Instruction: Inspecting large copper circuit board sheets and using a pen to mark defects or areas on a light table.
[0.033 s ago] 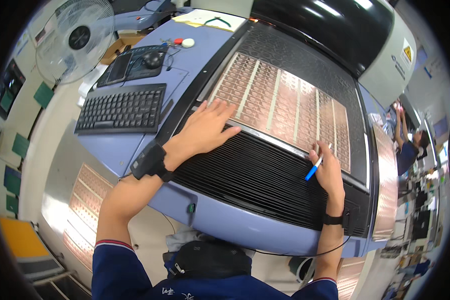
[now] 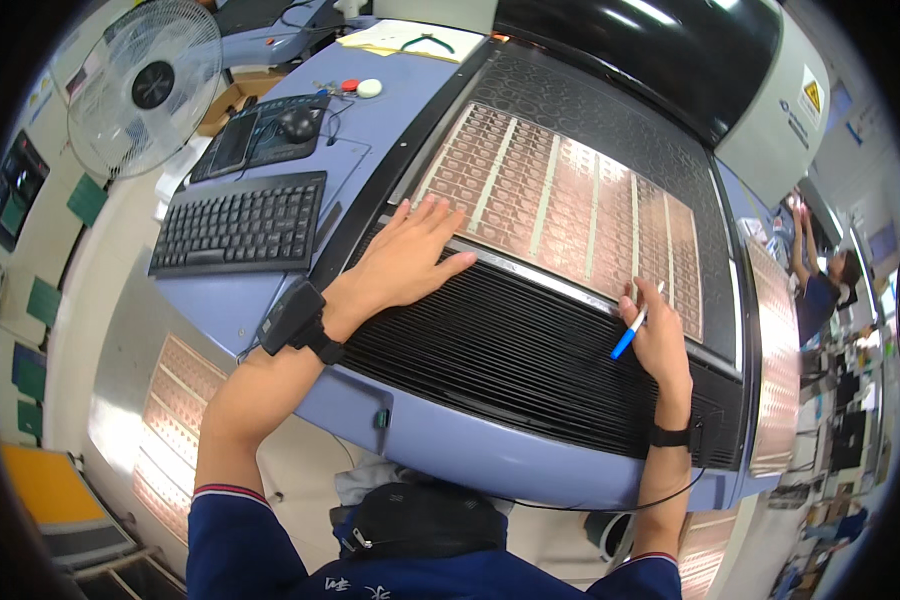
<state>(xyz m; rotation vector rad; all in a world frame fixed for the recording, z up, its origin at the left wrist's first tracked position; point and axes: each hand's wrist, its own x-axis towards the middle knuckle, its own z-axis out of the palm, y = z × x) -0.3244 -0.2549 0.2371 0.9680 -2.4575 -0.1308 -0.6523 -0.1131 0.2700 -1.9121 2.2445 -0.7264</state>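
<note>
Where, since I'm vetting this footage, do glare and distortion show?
Head view throughout: glare whitens part of the copper-coloured sheet; streaks reflect in the glossy black cover; a co-worker near the right rim looks tipped sideways.

The blue-grey desk (image 2: 388, 125) carried a black keyboard (image 2: 238, 224) at its near left corner. Behind it, toward the far edge, lay a dark pad (image 2: 257, 168), then a red round piece (image 2: 349, 86) beside a white one (image 2: 369, 88), and then some papers (image 2: 375, 40). On the black bed (image 2: 560, 95), a copper-coloured sheet (image 2: 562, 205) lay flat along the near edge.
</note>
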